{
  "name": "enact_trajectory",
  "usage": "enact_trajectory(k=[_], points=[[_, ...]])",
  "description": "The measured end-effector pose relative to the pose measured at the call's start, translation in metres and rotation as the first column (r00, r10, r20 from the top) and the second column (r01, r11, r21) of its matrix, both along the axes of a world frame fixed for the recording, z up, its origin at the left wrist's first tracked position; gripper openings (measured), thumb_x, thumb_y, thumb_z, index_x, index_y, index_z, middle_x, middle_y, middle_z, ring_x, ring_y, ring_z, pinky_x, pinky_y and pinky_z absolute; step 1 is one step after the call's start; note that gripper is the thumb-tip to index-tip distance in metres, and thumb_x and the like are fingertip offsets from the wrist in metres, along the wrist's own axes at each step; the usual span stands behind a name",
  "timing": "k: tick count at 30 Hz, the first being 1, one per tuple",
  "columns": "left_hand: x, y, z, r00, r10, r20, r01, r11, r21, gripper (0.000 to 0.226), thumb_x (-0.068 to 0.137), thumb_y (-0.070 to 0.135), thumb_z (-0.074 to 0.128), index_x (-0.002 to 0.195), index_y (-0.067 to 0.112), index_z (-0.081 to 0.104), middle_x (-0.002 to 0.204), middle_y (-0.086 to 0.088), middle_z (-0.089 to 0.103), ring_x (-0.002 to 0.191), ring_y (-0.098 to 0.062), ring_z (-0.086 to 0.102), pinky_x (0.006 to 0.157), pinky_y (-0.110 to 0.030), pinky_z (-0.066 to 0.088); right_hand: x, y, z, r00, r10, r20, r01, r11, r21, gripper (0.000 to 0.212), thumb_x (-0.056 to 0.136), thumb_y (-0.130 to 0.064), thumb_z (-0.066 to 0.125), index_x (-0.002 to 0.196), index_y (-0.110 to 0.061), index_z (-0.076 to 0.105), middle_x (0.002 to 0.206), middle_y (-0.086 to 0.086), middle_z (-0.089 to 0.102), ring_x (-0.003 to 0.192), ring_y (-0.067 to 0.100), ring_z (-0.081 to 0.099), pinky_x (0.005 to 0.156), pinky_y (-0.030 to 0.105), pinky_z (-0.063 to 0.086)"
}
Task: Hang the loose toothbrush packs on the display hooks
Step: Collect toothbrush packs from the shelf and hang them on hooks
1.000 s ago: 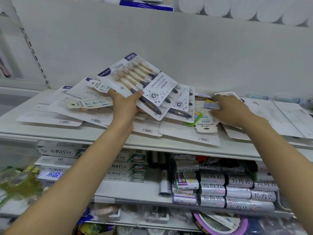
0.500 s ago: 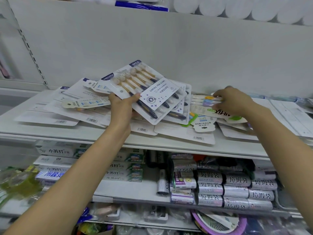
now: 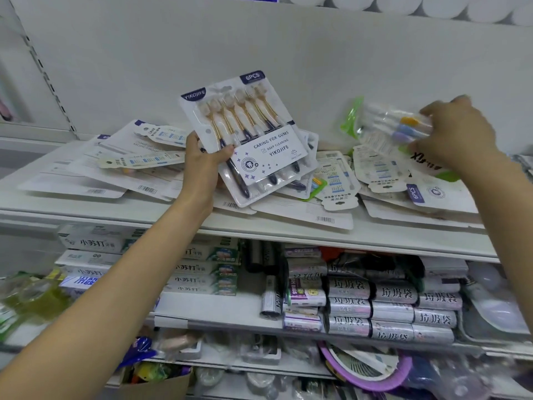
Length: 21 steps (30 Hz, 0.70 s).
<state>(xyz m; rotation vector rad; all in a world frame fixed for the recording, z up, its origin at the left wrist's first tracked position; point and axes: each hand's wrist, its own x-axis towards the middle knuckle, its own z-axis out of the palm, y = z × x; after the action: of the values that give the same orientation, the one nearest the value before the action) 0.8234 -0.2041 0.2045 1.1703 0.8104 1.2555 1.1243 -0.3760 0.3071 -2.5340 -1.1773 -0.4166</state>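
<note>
Gripping a six-brush pack [image 3: 248, 137] at its seven o'clock corner, our left hand [image 3: 203, 166] clamps it; right hand [image 3: 455, 131] pinches a blurred pack [image 3: 386, 125].

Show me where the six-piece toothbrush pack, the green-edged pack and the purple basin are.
six-piece toothbrush pack [image 3: 269, 147]: head view, on its white front label.
green-edged pack [image 3: 350, 116]: head view, on its green left edge.
purple basin [image 3: 372, 383]: head view, on its lower rim.

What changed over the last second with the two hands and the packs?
The left hand tilted its six-brush pack up, nearly upright. The right hand lifted a green-edged pack off the pile. The other packs stay strewn on the shelf.
</note>
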Motion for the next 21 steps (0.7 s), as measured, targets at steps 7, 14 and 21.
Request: enact_trajectory(k=[7,14,21], points=[[-0.004,-0.016,0.012,0.998,-0.037,-0.051,0.041,0.996,0.075,0.041,0.092,0.004,0.067,0.128,0.017,0.050,0.105,-0.001,0.073,0.096,-0.021,0.073,0.089,-0.048,0.059,-0.005,-0.014,-0.010,0.908,0.226,-0.354,-0.075,0.917,0.391,0.033,0.080,-0.022,0.080,0.105,-0.016,0.061,0.110,0.012,0.067,0.097,0.031,0.063,0.087,0.043,0.051],[-0.034,-0.041,0.017,0.997,0.033,-0.066,-0.021,0.985,0.169,0.024,0.096,0.008,0.064,0.111,0.021,0.051,0.094,0.004,0.073,0.087,-0.015,0.071,0.081,-0.040,0.057,-0.038,-0.007,-0.023,0.684,0.484,-0.546,-0.065,0.786,0.615,0.026,0.080,-0.009,0.077,0.104,-0.014,0.068,0.082,-0.005,0.068,0.069,0.009,0.065,0.071,0.028,0.055],[-0.099,-0.066,0.007,0.975,0.206,-0.086,-0.185,0.961,0.206,0.035,0.097,0.006,0.063,0.127,0.013,0.048,0.103,-0.007,0.073,0.087,-0.017,0.071,0.081,-0.037,0.060,-0.090,0.018,-0.035,0.563,0.612,-0.555,-0.206,0.754,0.623,0.030,0.079,-0.011,0.077,0.107,-0.013,0.066,0.100,0.005,0.070,0.089,0.018,0.070,0.078,0.035,0.056]])
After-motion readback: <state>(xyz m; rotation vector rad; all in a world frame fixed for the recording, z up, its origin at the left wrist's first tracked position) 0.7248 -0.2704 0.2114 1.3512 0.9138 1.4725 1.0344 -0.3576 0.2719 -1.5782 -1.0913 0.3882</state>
